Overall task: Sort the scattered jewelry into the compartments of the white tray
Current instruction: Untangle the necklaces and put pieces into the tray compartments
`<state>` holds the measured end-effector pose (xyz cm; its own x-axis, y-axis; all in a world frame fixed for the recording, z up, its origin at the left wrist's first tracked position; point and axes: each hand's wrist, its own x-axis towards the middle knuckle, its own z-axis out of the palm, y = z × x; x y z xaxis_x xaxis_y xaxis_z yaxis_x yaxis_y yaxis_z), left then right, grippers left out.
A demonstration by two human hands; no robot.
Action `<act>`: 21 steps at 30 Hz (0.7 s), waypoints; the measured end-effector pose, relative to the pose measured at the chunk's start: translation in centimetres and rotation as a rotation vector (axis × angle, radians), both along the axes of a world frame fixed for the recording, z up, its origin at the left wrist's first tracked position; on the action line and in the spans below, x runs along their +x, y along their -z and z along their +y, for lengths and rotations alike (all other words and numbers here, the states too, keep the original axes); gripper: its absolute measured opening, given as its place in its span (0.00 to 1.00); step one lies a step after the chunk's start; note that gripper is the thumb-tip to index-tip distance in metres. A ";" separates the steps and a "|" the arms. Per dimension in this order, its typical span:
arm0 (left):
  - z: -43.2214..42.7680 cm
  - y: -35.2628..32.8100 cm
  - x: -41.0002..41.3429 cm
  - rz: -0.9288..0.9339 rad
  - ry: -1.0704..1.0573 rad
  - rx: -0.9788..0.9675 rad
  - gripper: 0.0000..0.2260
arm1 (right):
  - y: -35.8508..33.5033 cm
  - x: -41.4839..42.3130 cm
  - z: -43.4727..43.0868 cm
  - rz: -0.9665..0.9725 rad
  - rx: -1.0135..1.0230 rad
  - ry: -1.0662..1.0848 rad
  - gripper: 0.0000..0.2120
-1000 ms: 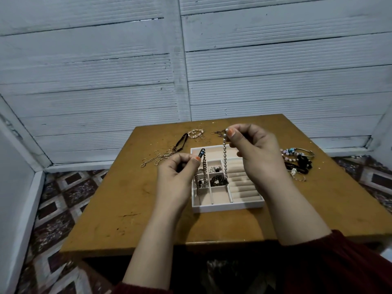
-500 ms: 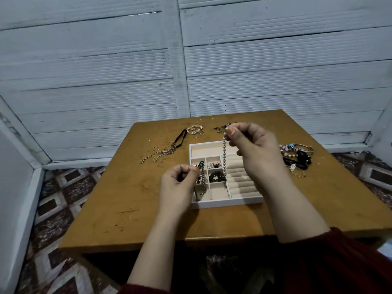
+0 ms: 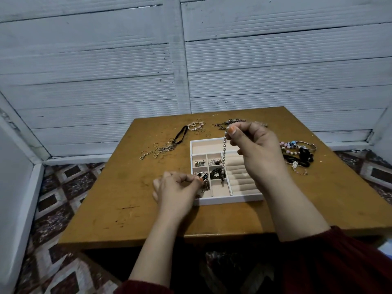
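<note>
Right hand [image 3: 258, 149]: raised above the far half of the white tray [image 3: 229, 200], thumb and forefinger pinching the top end of a pearl strand [image 3: 224, 153]. The other fingers are curled in loosely.

Pearl strand: hangs straight down from the pinch, just left of the right hand's palm. It runs over the long far compartment and down along the divider between the small square cells and the ribbed ring rolls. Its lower end sits level with the middle and near cells of the right-hand column. Cannot tell whether the tip touches the tray.

Left hand [image 3: 176, 189]: low, at the tray's near-left corner, fingers curled. Thumb and forefinger pinch a small dark piece from which a thin chain [image 3: 205, 186] dangles into the near-left cell. The heel of the hand is over the table [image 3: 118, 198], just outside the tray wall.

Tray contents: small pieces lie in the four farther square cells, too small to identify.

Loose on the table:
- a tangled gold chain [image 3: 161, 148], left of the tray
- a black band [image 3: 182, 133], beside the gold chain
- rings and a beaded bracelet [image 3: 196, 126], beyond the tray's far-left corner
- a dark cluster [image 3: 230, 122], behind the right thumb
- a heap of bracelets [image 3: 299, 154], right of the tray and well apart from both hands

Dark red sleeves [image 3: 339, 262] cover both forearms near the bottom edge.
</note>
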<state>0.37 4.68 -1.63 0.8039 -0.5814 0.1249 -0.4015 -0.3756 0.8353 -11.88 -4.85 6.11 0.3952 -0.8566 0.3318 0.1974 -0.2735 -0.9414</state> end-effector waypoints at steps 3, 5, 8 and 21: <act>0.1 -0.1 0.0 -0.069 0.012 0.113 0.05 | 0.0 0.0 0.0 -0.007 0.001 -0.003 0.02; 0.1 -0.2 -0.1 -0.109 0.020 0.169 0.06 | 0.0 0.0 0.1 -0.013 0.007 -0.007 0.02; 0.1 -0.3 -0.2 -0.167 0.035 0.243 0.07 | 0.0 0.0 0.1 -0.006 0.011 -0.008 0.04; -0.3 -1.1 -0.6 -0.383 0.067 0.425 0.08 | 0.1 -0.1 0.1 -0.002 0.020 0.000 0.03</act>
<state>-0.25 4.40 -0.57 0.7073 -0.6921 0.1441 -0.6799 -0.6102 0.4067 -12.01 -4.75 5.98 0.3943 -0.8631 0.3155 0.1993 -0.2549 -0.9462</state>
